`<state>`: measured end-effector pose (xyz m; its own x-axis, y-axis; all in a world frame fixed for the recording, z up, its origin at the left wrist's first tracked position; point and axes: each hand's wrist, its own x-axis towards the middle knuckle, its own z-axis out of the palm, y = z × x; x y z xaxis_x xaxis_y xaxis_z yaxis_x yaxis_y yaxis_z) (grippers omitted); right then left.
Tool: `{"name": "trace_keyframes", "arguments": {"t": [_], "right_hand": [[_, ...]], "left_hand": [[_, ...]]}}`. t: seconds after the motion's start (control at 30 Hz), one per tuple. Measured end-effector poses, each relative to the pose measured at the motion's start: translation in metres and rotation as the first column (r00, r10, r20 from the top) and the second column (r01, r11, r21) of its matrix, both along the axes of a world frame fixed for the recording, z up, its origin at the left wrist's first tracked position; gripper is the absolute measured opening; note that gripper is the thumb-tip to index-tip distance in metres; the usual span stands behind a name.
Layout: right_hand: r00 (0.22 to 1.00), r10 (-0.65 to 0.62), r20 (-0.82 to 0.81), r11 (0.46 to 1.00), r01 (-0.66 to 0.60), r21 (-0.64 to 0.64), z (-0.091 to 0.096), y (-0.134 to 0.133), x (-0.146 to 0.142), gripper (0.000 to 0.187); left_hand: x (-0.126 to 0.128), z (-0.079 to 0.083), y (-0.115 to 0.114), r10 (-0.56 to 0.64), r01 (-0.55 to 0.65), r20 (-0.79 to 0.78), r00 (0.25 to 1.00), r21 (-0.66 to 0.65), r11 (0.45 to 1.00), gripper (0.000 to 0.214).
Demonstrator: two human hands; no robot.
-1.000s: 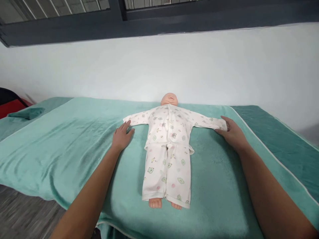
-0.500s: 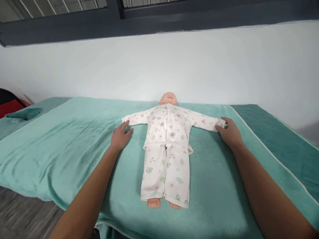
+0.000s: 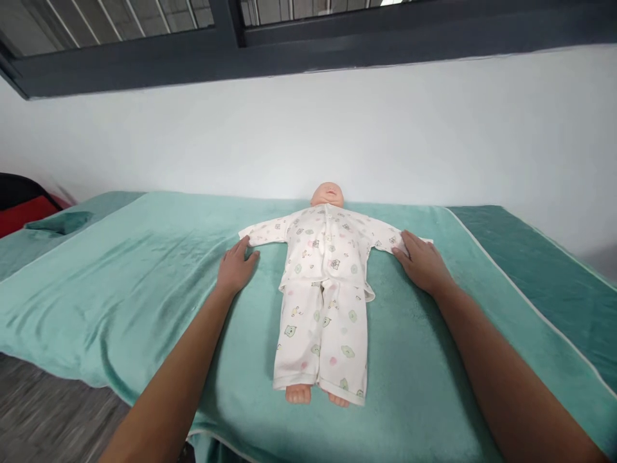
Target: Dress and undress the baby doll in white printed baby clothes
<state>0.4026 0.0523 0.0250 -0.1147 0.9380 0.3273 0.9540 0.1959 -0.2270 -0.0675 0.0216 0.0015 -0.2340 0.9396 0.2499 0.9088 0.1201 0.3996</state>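
A baby doll (image 3: 328,194) lies on its back, its head toward the wall. It wears a white printed long-sleeved top (image 3: 328,247) and matching pants (image 3: 321,341), with bare feet showing below the hems. Both sleeves stretch out to the sides. My left hand (image 3: 237,265) rests flat on the blanket, its fingertips at the cuff of the sleeve on the left. On the other side, my right hand (image 3: 424,262) lies across the outer part of the sleeve with fingers extended. The cuff end shows just beyond it.
A teal blanket (image 3: 159,276) covers the bed, with a darker teal strip (image 3: 540,263) at the right. Behind it rises a white wall (image 3: 308,141) under a dark window frame (image 3: 337,48). A red and black item (image 3: 26,206) sits at the far left.
My right hand has let go of the cuff it was pinching and moved inward along the sleeve, now lying flat. My left hand stays by its cuff. The view has tilted up slightly.
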Motion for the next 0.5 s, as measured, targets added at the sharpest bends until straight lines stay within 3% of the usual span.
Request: {"name": "trace_keyframes", "arguments": {"t": [0.1, 0.3, 0.4, 0.5], "right_hand": [[0.997, -0.075, 0.001, 0.995, 0.074, -0.073, -0.005, 0.002, 0.004, 0.060], [0.990, -0.142, -0.018, 0.987, 0.141, -0.072, -0.004, 0.003, 0.015, 0.058], [0.981, -0.194, -0.022, 0.975, 0.190, -0.118, -0.001, -0.002, 0.021, 0.060], [0.974, -0.226, -0.012, 0.964, 0.222, -0.144, 0.000, -0.008, 0.027, 0.060]], "left_hand": [[0.001, 0.001, 0.000, 0.034, -0.034, -0.002, 0.999, -0.020, 0.999, 0.065], [0.004, 0.001, -0.013, 0.075, -0.077, -0.044, 0.996, -0.043, 0.996, 0.060], [-0.002, 0.000, -0.043, 0.073, -0.075, -0.046, 0.996, -0.059, 0.995, 0.059], [-0.021, -0.009, -0.100, 0.062, -0.064, -0.044, 0.997, -0.031, 0.997, 0.059]]}}
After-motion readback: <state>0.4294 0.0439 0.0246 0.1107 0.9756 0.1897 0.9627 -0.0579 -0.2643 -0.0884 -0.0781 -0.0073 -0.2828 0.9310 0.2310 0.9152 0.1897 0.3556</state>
